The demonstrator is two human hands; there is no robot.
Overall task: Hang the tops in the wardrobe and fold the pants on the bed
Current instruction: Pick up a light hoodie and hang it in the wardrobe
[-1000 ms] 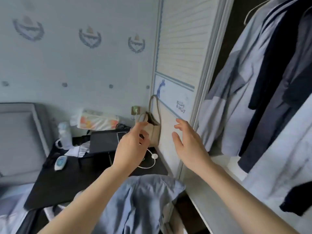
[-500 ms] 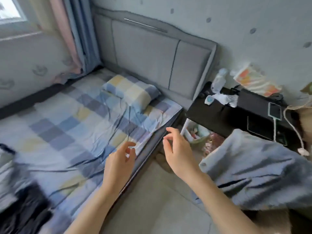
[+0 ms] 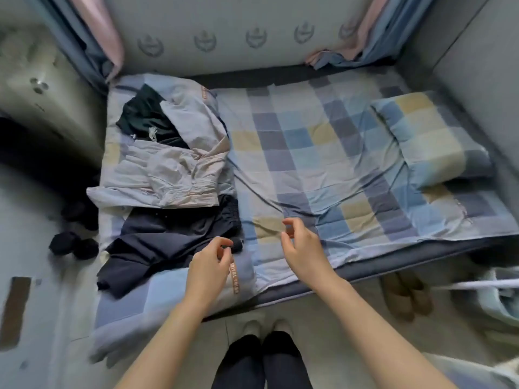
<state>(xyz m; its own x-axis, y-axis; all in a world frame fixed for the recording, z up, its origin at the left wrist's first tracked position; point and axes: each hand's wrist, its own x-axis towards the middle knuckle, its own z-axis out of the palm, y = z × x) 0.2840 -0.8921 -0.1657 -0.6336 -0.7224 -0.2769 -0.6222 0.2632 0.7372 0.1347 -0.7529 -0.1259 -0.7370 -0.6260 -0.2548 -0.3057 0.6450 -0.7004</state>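
Observation:
A pile of clothes lies on the left part of the bed (image 3: 323, 153): dark navy pants (image 3: 168, 242) nearest me, a pale beige garment (image 3: 168, 172) on top of them, and a dark green piece (image 3: 146, 116) at the back. My left hand (image 3: 209, 265) hovers over the front right corner of the navy pants, fingers loosely curled, holding nothing. My right hand (image 3: 302, 248) hangs over the checked sheet just right of it, fingers relaxed and empty.
A checked pillow (image 3: 429, 136) lies at the bed's right end against the grey headboard (image 3: 477, 66). Curtains hang at the back corners. Slippers (image 3: 404, 293) sit on the floor by the bed edge, dark socks (image 3: 73, 245) on the floor at left. My feet stand at the bed's front edge.
My view has swung from the wardrobe, past the bedside table, to the bed. Both empty hands have come down over the bed next to the clothes pile.

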